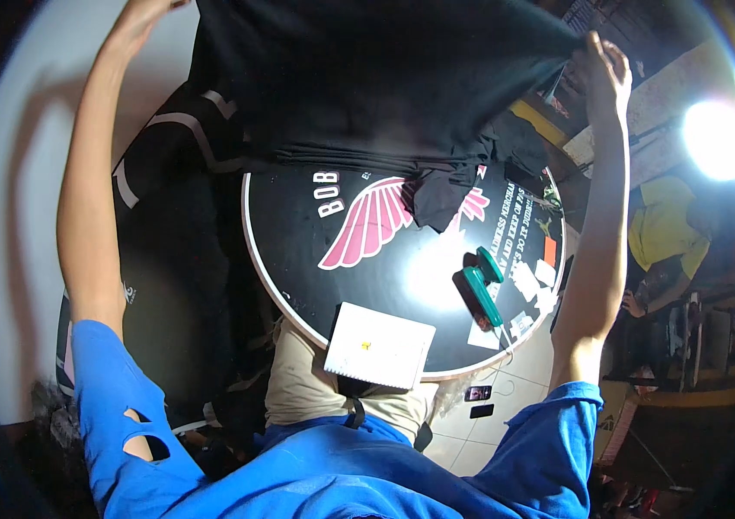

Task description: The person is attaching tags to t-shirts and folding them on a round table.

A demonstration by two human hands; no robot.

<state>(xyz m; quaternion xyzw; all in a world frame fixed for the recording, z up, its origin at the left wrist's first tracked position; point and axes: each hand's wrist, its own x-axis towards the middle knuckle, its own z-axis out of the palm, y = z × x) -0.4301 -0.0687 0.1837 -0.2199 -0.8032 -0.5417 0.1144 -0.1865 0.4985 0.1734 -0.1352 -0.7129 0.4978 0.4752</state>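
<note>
A large black cloth (385, 78) is stretched up between my raised arms, its lower folds lying across the far part of the round table. My right hand (607, 69) pinches the cloth's right corner. At the upper left, my left hand (147, 16) is closed at the cloth's other side, with its fingers partly cut off by the top edge. A green handheld device (482, 285) with a wide head and a cord lies on the right side of the table. The white spiral notebook (379, 346) rests at the near edge, over my lap.
The round black table (298, 281) has a pink wing print and a pale rim. Paper scraps (530, 281) lie at its right. Two phones (478, 394) are on the tiled floor. A person in a yellow top (666, 227) is farther right, near a bright lamp (720, 138).
</note>
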